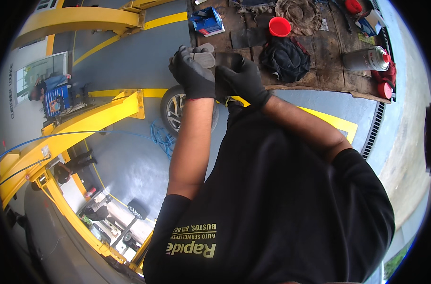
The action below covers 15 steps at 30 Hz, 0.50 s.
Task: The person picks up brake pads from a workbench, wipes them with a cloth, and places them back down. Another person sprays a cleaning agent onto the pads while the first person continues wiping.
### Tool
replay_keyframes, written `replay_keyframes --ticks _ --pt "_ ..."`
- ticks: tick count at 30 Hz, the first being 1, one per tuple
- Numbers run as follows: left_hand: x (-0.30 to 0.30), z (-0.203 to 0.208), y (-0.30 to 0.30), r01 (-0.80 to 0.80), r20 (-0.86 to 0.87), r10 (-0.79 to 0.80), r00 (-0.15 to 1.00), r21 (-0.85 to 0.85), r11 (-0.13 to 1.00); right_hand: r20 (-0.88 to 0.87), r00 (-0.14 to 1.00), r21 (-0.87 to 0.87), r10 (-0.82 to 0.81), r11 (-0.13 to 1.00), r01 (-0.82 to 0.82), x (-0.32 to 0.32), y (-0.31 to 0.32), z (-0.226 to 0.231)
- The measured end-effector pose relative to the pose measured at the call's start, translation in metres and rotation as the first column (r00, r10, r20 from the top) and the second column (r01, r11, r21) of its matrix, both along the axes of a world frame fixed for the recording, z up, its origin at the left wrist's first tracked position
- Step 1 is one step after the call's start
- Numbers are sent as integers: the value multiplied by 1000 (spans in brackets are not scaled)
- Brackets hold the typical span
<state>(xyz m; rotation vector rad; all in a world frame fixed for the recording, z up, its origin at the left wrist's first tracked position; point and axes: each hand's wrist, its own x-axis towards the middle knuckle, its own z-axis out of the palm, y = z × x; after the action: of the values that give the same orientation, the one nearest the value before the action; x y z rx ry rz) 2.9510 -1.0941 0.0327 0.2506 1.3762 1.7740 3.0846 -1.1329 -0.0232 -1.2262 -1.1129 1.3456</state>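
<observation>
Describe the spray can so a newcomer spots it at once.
Find the brown worktop at the picture's top and go to its right end. There, right of the bunched dark cloth, is the spray can. It's a grey cylinder with a red tip, unlike its all-red neighbours.

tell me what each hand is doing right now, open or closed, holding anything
Left hand: closed, holding grey pads.
Right hand: closed, apparently pinching a dark flat piece.

Fisheye head cam, facing dn., v. close; exact tilt unclear.
</observation>
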Motion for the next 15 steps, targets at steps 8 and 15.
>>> replay_keyframes --ticks 8,15 --pt "-3 -11 6 -9 28 7 1000 83 996 -214 977 -205 22 976 -67 16 13 5" --pt "1 -9 4 -28 -50 34 998 110 994 -419 908 -293 -16 949 -118 5 7 7"
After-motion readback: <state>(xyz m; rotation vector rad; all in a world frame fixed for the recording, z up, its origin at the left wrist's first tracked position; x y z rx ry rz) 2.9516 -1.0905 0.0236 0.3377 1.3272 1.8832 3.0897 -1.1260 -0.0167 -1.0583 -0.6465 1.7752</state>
